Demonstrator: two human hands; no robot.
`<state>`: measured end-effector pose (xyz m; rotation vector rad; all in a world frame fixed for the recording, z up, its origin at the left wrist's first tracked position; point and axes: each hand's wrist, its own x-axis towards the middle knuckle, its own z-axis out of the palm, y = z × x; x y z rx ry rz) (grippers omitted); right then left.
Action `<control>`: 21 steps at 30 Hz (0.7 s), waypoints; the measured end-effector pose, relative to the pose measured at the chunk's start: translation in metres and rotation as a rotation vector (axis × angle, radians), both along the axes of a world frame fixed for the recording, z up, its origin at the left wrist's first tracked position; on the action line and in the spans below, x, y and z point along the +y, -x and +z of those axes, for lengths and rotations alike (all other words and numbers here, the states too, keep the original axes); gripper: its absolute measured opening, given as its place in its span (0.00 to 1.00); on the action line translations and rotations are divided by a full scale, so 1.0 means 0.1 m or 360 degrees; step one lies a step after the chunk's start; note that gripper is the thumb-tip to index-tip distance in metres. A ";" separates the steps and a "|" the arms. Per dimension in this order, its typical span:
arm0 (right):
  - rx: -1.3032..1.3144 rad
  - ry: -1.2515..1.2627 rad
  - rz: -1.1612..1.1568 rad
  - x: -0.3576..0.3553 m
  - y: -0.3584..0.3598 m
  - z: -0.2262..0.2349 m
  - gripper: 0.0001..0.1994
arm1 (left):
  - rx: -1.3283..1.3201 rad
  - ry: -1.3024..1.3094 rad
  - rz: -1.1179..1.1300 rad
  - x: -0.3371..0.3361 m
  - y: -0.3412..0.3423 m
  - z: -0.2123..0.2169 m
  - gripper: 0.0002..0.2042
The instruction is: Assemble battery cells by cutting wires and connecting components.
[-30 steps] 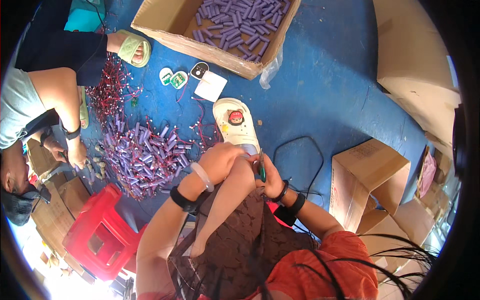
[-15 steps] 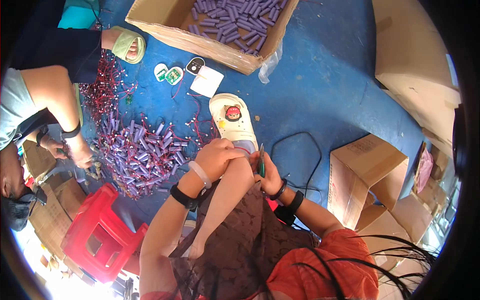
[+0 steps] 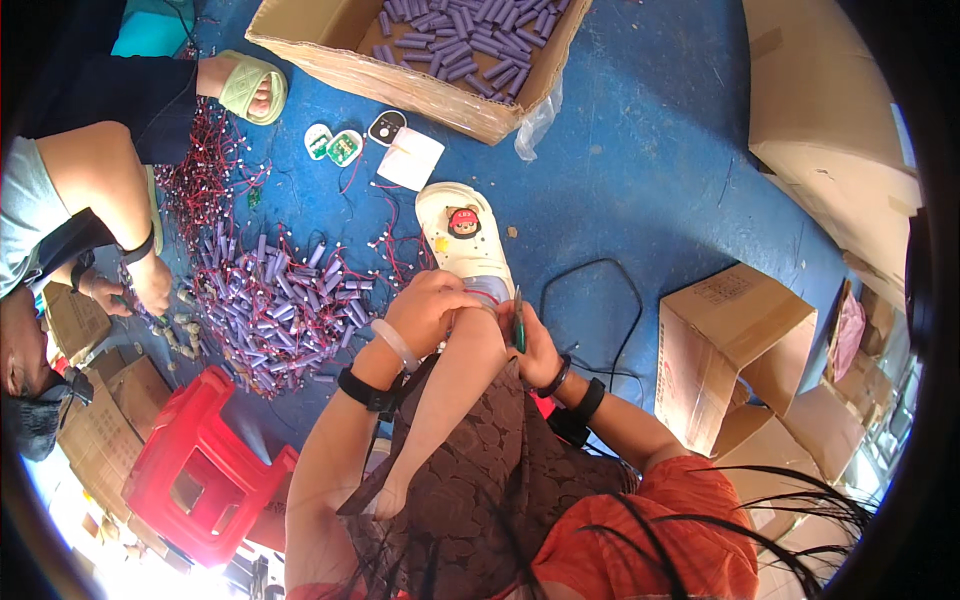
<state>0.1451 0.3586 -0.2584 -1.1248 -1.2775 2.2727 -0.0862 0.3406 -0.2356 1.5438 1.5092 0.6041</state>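
Note:
My left hand [image 3: 428, 312] is closed above my raised knee, its fingertips pinching a thin red wire [image 3: 487, 296]; anything else inside the fingers is hidden. Close by on the right, my right hand [image 3: 538, 350] grips a pair of small pliers [image 3: 519, 328] with green handles, the narrow tips pointing away from me. Both hands are just short of my cream clog [image 3: 462, 232], which has a cartoon charm on it. Left of my hands lies a heap of purple cylindrical battery cells [image 3: 275, 310] with red wires and small white connectors.
A cardboard box [image 3: 400, 92] of purple cells stands at the far side. Opened white cases with green circuit boards [image 3: 344, 148] lie before it. A co-worker's hands [image 3: 150, 285] work at left. A red stool [image 3: 200, 460], black cable [image 3: 628, 300] and cartons [image 3: 725, 330] surround me.
My hands stay close together at the knee, the left fingers shifting slightly. The co-worker's nearer hand has moved a little away from me and to the left.

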 end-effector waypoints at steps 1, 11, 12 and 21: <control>0.0000 -0.0032 0.0016 0.01 -0.01 0.00 0.27 | -0.0058 -0.0009 0.0029 0.00 0.00 -0.01 0.12; -0.0284 -0.0289 0.0097 -0.06 -0.08 -0.11 0.26 | -0.0220 0.0210 0.0494 -0.65 0.23 0.19 0.09; -0.0298 -0.0233 0.0159 -0.06 -0.16 -0.17 0.24 | -0.0134 0.0287 0.0487 -0.84 0.29 0.26 0.09; -0.0318 0.0308 0.0182 0.25 -0.27 0.05 0.18 | 0.0496 0.1088 0.1315 -2.87 0.40 0.44 0.08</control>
